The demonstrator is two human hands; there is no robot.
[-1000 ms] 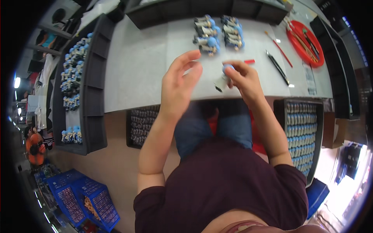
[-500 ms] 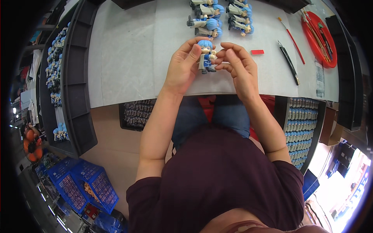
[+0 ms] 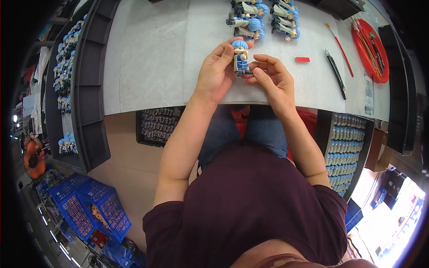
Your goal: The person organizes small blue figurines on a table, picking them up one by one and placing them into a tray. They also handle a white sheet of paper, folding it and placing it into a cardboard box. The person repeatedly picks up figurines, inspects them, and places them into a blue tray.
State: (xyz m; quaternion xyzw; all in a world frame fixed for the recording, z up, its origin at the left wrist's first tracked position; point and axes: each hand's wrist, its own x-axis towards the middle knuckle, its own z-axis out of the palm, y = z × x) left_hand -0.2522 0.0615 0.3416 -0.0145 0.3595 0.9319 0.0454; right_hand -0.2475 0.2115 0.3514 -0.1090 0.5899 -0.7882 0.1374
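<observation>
Over the near edge of the pale table (image 3: 152, 58), both forearms reach forward from the short maroon sleeves and angle inward, so the two hands come close together in front of the body. The left hand (image 3: 216, 73) grasps a small blue-haired figurine (image 3: 241, 60): its thumb lies along the figurine's side near the head, and its fingers pass behind. The figurine is held upright in the view, its front turned toward the camera and its feet pointing to the body.

The right hand (image 3: 277, 82) is loosely spread, with the fingers curved and the thumb apart from the index finger. Its thumb tip is right by the figurine's feet — whether it touches them I cannot tell.

Beyond the hands, more figurines of the same kind lie in two rows, a left row (image 3: 250, 22) and a right row (image 3: 284, 20). To the right of the right hand are a small red block (image 3: 302, 60), a black pen-like tool (image 3: 336, 73) and a red-handled brush (image 3: 340, 49), with a red dish (image 3: 385, 67) of slender tools farther out.
</observation>
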